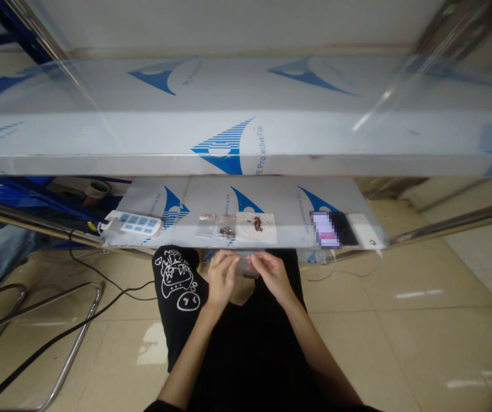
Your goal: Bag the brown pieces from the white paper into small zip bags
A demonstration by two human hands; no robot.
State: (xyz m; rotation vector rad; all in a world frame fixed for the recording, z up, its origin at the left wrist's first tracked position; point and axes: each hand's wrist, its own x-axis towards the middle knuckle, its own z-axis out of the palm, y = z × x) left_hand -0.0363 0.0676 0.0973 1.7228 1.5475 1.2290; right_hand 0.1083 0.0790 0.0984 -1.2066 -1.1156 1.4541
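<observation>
Between my two hands, just in front of the shelf edge, is a small clear plastic bag (pixel 246 266) with something dark at its bottom. My left hand (pixel 223 276) pinches the bag's top left side, and my right hand (pixel 270 273) pinches its top right side. On the shelf beyond lies a white sheet (pixel 256 234) with a small heap of dark brown pieces (pixel 257 223). Left of it is another clear bag (pixel 227 229) holding similar dark pieces. Beside that lies a flat clear bag (pixel 206 226) with no dark pieces visible in it.
The lower shelf (pixel 185 237) also carries a white power strip (pixel 134 223) at left and a phone (pixel 326 230) at right, beside a white device (pixel 362 231) with a cable. An upper shelf (pixel 142 137) overhangs. Black cables (pixel 56 346) and a metal chair frame (pixel 78 337) are at left.
</observation>
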